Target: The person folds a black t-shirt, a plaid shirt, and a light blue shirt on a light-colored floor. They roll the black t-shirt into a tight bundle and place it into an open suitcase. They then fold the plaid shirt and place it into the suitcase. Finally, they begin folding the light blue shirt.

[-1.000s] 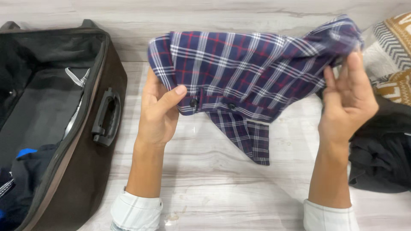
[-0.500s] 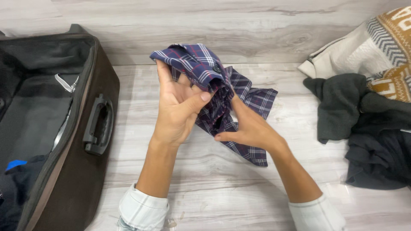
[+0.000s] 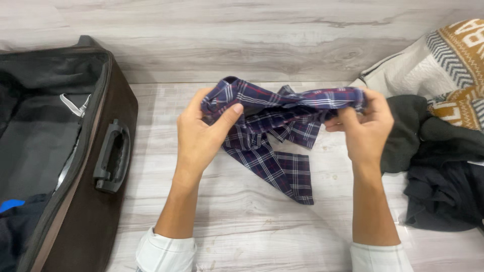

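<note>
At mid-frame, my left hand [image 3: 201, 133] and right hand [image 3: 365, 128] hold a navy plaid shirt [image 3: 282, 126] stretched between them above the pale wood-look floor [image 3: 242, 221]; the left thumb presses a bunched end of the cloth against the curled fingers, and the right hand pinches the other end between thumb and fingertips; one loose panel of the shirt hangs down toward lower centre and its tip appears to rest on the floor. I judge that the garment is part-way through being gathered or folded into a narrow bundle, the cloth twisted rather than flat; the next move, as I read it, calls for both grips to work together so the hanging panel is drawn in, and for the bundle to stay tight enough not to unroll. At the left edge an open dark suitcase [image 3: 108, 100] lies with its side handle [image 3: 112, 157] facing me; its interior is cut off by the frame, and only a strip of grey strap and a scrap of blue fabric [image 3: 10, 205] show inside. At the right edge a heap of dark clothes [image 3: 443, 186] and a patterned cream-and-tan knit [image 3: 448, 55] run out of view; how many pieces lie there I cannot tell; the shirt's collar and buttons are lost in the folds.
</note>
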